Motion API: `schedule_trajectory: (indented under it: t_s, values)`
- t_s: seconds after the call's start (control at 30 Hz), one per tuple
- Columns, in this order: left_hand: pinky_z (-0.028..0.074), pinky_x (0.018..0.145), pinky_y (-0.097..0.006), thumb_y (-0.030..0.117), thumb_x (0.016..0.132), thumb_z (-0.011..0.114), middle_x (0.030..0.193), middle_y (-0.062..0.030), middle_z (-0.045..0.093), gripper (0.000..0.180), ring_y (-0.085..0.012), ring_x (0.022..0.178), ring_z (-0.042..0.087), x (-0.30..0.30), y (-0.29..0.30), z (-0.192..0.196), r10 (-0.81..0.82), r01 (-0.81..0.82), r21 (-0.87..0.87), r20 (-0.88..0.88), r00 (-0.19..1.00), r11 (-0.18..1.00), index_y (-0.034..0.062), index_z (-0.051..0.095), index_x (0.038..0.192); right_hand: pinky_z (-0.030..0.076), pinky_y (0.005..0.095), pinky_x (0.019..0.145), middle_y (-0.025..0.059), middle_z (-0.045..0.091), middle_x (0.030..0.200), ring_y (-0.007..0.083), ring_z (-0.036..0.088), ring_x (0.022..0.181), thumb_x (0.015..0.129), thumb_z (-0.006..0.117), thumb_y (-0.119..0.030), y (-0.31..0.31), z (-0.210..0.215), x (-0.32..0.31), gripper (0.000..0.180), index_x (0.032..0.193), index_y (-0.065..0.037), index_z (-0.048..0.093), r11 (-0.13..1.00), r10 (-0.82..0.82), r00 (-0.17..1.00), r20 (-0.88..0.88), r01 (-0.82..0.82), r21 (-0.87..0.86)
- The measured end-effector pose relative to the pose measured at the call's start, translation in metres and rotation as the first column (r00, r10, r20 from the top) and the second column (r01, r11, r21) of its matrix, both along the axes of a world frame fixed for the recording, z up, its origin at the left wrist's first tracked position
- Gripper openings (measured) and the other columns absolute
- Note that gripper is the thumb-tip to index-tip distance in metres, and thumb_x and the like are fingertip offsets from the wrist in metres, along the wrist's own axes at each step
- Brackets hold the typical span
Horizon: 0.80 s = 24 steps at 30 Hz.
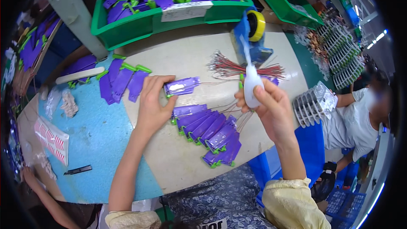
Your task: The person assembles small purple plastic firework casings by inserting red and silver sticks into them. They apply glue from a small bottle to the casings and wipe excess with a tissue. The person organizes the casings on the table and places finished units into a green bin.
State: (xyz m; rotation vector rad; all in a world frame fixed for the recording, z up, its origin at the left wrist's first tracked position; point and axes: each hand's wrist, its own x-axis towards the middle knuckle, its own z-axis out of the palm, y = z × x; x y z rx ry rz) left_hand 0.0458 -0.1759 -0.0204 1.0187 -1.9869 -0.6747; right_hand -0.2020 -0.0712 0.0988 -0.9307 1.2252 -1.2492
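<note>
Thumb and fingers of my left hand [156, 101] grip the near and far edges of a flat purple piece [183, 85] lying on the table. Its top has a shiny patch, and thin wires run from its right end. My right hand [271, 106] is closed around a white squeeze bottle [252, 85], its narrow nozzle upward. Just behind the bottle lies a bundle of thin red and black wires [229, 66], with another purple piece partly hidden by the hand. Nearer me, several wired purple pieces with green ends [205, 129] overlap in a fanned row.
A green bin [127, 34] heaped with purple-and-green pieces stands at the back, beside a blue tape dispenser [241, 38]. More pieces [121, 80], a cutter knife [78, 170] and a striped packet [51, 140] lie left. Co-workers' arms [46, 195] show left; a seated person [356, 118] is right.
</note>
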Motion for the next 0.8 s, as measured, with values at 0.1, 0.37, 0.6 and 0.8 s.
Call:
schedule_trajectory:
  t_s: [0.1,0.37,0.6,0.8]
  values:
    - [0.048,0.095,-0.038,-0.001,0.073,0.075,0.112,-0.0139,0.067,0.042,-0.0317,0.107,0.06,0.012,0.005,0.005,0.036,-0.038,-0.06,-0.027,0.999,0.997,0.0025,0.066,0.114,0.056,0.0327,0.08,0.0165,0.071,0.108,0.0221,0.071,0.094,0.102,0.059,-0.022,0.007,-0.026,0.018,0.035,0.124,0.006,0.059,0.997,0.019,0.999,-0.045,-0.016,0.079]
    - [0.045,0.095,-0.043,0.0,0.085,0.065,0.112,-0.0167,0.064,0.031,-0.0355,0.108,0.057,0.135,0.05,0.045,0.691,-0.636,-0.288,0.153,0.707,0.715,-0.0007,0.063,0.116,0.058,0.036,0.08,0.0209,0.07,0.11,0.0287,0.071,0.098,0.097,0.065,-0.021,0.025,-0.042,0.055,0.043,0.128,0.005,0.052,0.993,0.121,0.993,-0.013,-0.121,0.008]
    - [0.047,0.092,-0.041,0.015,0.091,0.07,0.111,-0.0179,0.065,0.035,-0.0312,0.103,0.059,0.262,0.005,0.013,0.654,-0.548,-0.357,0.371,0.659,0.756,-0.0046,0.062,0.118,0.056,0.0344,0.079,0.0206,0.07,0.112,0.0279,0.071,0.1,0.098,0.062,-0.014,0.014,-0.041,0.148,0.038,0.131,0.003,0.052,0.876,0.46,0.872,0.168,-0.477,0.074]
    - [0.048,0.09,-0.028,0.016,0.1,0.063,0.114,-0.0092,0.067,0.032,-0.0128,0.106,0.061,0.142,0.064,0.073,0.547,-0.23,0.526,-0.594,0.59,0.819,-0.0052,0.061,0.124,0.056,0.0346,0.08,0.021,0.069,0.113,0.0279,0.07,0.105,0.1,0.06,-0.009,0.022,-0.04,0.154,0.035,0.131,0.005,0.05,0.893,0.434,0.886,0.163,-0.447,0.055]
